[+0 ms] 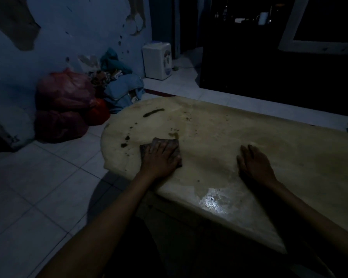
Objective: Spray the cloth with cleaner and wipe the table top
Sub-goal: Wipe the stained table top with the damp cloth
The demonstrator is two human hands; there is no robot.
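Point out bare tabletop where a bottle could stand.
Bare: the stretch between the left hand on the cloth and the right hand, plus the far right. Cluttered with dark stains: beyond the cloth.

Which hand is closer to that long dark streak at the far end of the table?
The left. The left hand presses the cloth just short of the streak. The right hand lies flat, further to the right.

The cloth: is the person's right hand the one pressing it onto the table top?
No. The left hand lies flat on the cloth, while the right hand rests bare on the table top.
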